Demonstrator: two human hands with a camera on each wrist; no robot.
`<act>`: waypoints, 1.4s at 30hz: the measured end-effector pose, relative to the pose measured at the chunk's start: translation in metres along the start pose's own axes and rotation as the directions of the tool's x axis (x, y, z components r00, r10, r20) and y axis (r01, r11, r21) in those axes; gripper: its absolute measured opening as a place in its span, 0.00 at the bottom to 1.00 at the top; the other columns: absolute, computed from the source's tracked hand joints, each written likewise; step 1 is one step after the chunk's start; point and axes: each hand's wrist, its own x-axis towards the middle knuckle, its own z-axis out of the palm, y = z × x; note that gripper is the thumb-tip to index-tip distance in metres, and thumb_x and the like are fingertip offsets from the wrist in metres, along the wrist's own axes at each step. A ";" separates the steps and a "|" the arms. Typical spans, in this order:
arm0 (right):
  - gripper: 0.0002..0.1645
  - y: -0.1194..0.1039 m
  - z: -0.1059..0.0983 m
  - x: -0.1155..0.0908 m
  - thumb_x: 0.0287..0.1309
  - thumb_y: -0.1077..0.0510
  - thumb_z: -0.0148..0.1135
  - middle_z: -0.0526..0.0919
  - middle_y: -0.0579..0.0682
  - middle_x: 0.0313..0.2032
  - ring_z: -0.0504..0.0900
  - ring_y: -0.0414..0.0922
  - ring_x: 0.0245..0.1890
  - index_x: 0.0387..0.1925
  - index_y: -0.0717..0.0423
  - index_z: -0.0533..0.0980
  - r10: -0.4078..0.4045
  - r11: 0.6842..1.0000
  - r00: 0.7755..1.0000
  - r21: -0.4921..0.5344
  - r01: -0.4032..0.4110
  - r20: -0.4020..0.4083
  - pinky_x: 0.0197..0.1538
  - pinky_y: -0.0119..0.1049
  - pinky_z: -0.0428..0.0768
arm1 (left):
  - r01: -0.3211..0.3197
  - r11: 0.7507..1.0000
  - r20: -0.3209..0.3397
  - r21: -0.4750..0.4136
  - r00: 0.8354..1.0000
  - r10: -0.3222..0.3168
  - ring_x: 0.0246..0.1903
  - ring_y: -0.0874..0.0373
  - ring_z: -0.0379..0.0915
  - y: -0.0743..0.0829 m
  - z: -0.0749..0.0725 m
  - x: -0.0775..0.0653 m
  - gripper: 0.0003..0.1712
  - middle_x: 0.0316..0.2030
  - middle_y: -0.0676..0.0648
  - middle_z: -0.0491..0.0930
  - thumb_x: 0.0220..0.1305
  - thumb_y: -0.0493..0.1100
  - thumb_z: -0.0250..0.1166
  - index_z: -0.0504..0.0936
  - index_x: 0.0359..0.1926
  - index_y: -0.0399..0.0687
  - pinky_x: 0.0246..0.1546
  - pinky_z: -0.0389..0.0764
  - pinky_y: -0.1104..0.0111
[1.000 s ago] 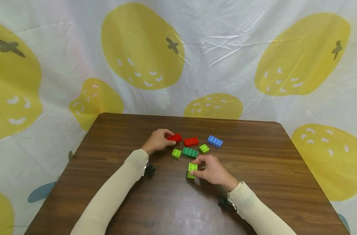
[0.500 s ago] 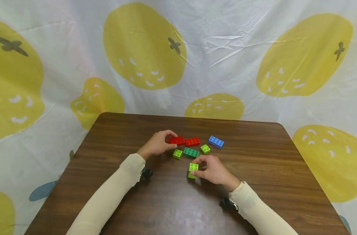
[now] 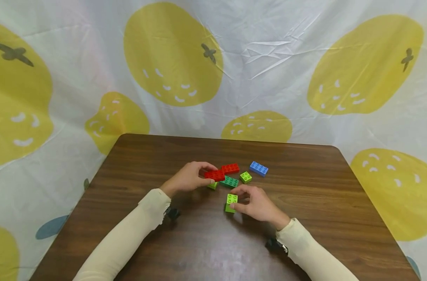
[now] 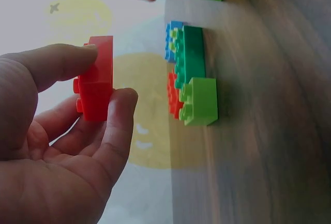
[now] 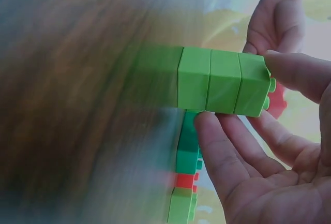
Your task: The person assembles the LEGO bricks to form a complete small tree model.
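Note:
My left hand (image 3: 188, 177) pinches a red toy building brick (image 3: 214, 175) between thumb and fingers. The left wrist view shows this red brick (image 4: 99, 87) raised off the table, its studs turned toward the palm side. Below it, partly covered in the head view, sits a small lime brick (image 3: 212, 186). Nearer the front, my right hand (image 3: 257, 203) grips a lime stack (image 3: 231, 202) by its sides. Three lime bricks make up that upright stack (image 5: 222, 81), which stands on the table with thumb and fingers around its upper part.
Behind the stack lie a dark green brick (image 3: 231, 181), a second red brick (image 3: 230, 168), another small lime brick (image 3: 246, 177) and a blue brick (image 3: 258, 168). The brown wooden table (image 3: 287, 164) ends at a fruit-patterned cloth (image 3: 269, 78).
My left hand has brought its red brick nearer and slightly right, from beside the other red brick to over the small lime brick. The right hand stays on the lime stack.

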 end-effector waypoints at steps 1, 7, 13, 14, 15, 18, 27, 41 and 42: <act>0.22 0.000 0.000 0.000 0.61 0.52 0.77 0.90 0.49 0.48 0.88 0.48 0.50 0.55 0.55 0.83 0.004 1.000 1.000 0.006 -0.004 -0.003 0.57 0.51 0.87 | -0.006 1.000 0.009 -0.004 1.000 0.006 0.47 0.54 0.84 0.001 0.000 -0.001 0.23 0.51 0.48 0.87 0.66 0.46 0.75 0.85 0.61 0.52 0.52 0.85 0.60; 0.19 0.001 -0.001 -0.002 0.62 0.55 0.76 0.89 0.51 0.47 0.88 0.49 0.50 0.52 0.55 0.84 0.025 1.000 1.000 0.015 -0.025 -0.011 0.57 0.51 0.87 | -0.051 0.998 0.053 -0.031 0.997 0.053 0.47 0.55 0.85 0.002 0.004 -0.009 0.21 0.51 0.48 0.87 0.67 0.46 0.75 0.85 0.60 0.50 0.53 0.86 0.61; 0.18 0.001 -0.002 -0.002 0.62 0.54 0.76 0.90 0.50 0.46 0.88 0.48 0.49 0.51 0.54 0.84 0.024 1.000 1.000 0.008 -0.024 -0.003 0.56 0.49 0.87 | -0.081 0.996 0.097 -0.045 0.992 0.085 0.47 0.57 0.83 0.005 0.009 -0.017 0.22 0.54 0.48 0.86 0.68 0.48 0.74 0.85 0.61 0.51 0.52 0.86 0.64; 0.18 0.000 -0.003 -0.002 0.62 0.54 0.76 0.90 0.50 0.46 0.88 0.48 0.49 0.51 0.54 0.84 0.022 1.000 1.000 0.007 -0.022 0.000 0.56 0.49 0.87 | -0.082 0.995 0.104 -0.048 0.991 0.086 0.47 0.57 0.83 0.005 0.010 -0.018 0.22 0.54 0.48 0.86 0.68 0.48 0.74 0.85 0.62 0.51 0.52 0.86 0.64; 0.18 0.000 -0.003 -0.002 0.62 0.54 0.76 0.90 0.50 0.46 0.88 0.47 0.49 0.51 0.54 0.84 0.019 1.000 1.000 0.004 -0.019 0.001 0.56 0.49 0.87 | -0.081 0.995 0.107 -0.052 0.990 0.087 0.47 0.57 0.83 0.005 0.011 -0.019 0.23 0.54 0.48 0.86 0.69 0.48 0.74 0.85 0.62 0.51 0.52 0.86 0.64; 0.17 -0.001 -0.003 -0.001 0.62 0.55 0.76 0.90 0.49 0.46 0.88 0.47 0.48 0.51 0.54 0.84 0.009 1.000 1.000 -0.001 -0.009 -0.004 0.56 0.49 0.88 | -0.079 0.994 0.113 -0.071 0.990 0.086 0.45 0.58 0.84 0.007 0.013 -0.023 0.23 0.54 0.48 0.86 0.68 0.47 0.74 0.85 0.62 0.51 0.51 0.87 0.64; 0.17 -0.001 -0.001 -0.001 0.61 0.56 0.76 0.90 0.48 0.43 0.88 0.45 0.46 0.51 0.53 0.83 -0.026 0.999 0.999 -0.019 0.025 -0.023 0.54 0.46 0.88 | -0.080 0.993 0.140 -0.082 0.986 0.091 0.45 0.59 0.86 0.009 0.022 -0.027 0.23 0.55 0.47 0.86 0.68 0.47 0.74 0.84 0.62 0.51 0.51 0.87 0.65; 0.16 0.000 0.002 0.001 0.61 0.55 0.77 0.89 0.47 0.43 0.87 0.44 0.45 0.48 0.52 0.83 -0.009 0.999 1.000 -0.033 0.008 -0.030 0.52 0.44 0.89 | -0.089 0.989 0.157 -0.115 0.982 0.107 0.45 0.59 0.83 0.005 0.034 -0.023 0.23 0.55 0.50 0.85 0.69 0.46 0.73 0.83 0.63 0.52 0.50 0.86 0.66; 0.16 0.000 0.002 0.001 0.61 0.55 0.77 0.89 0.47 0.43 0.87 0.44 0.45 0.48 0.52 0.83 -0.007 0.999 1.000 -0.034 0.006 -0.030 0.52 0.44 0.89 | -0.089 0.990 0.153 -0.113 0.983 0.105 0.45 0.59 0.83 0.004 0.035 -0.023 0.23 0.55 0.51 0.85 0.69 0.47 0.73 0.83 0.63 0.53 0.50 0.86 0.66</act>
